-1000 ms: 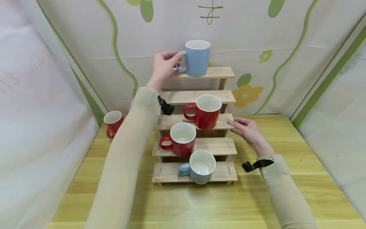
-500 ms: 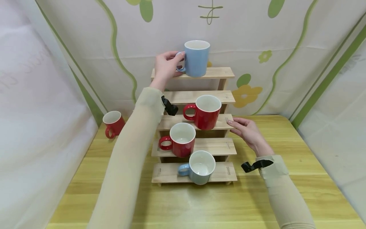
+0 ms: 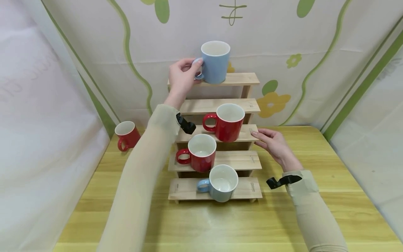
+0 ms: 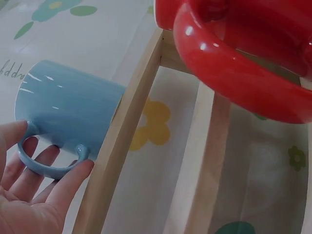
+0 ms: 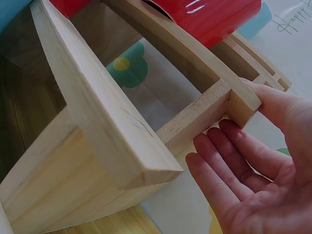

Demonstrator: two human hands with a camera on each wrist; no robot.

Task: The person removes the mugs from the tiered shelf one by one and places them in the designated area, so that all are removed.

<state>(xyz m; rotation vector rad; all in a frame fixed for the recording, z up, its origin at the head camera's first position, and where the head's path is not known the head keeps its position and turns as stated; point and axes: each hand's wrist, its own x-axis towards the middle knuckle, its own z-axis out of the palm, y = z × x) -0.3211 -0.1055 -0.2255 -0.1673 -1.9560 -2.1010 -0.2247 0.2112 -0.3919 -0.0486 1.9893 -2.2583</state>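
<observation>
A light blue mug (image 3: 215,64) is at the top step of a wooden tiered rack (image 3: 239,160), its white inside facing up. My left hand (image 3: 183,77) holds this mug by its handle (image 4: 46,168), thumb and fingers around it. At the right end of the middle step, my right hand (image 3: 274,145) pinches the board (image 5: 246,105), thumb on its upper side and fingers below. A red mug (image 3: 229,127) stands on that same step, to the left of my fingers. Another red mug (image 3: 201,159) sits one step lower, and a second blue mug (image 3: 222,187) on the lowest step.
A third red mug (image 3: 129,138) stands on the wooden table (image 3: 220,227) at the left, partly behind my left sleeve. A printed white cloth (image 3: 264,31) hangs behind the rack, with more cloth along both sides.
The held blue mug has shifted slightly left and its rim tips a little. My left fingers have closed in around its handle. My right hand keeps its place on the board.
</observation>
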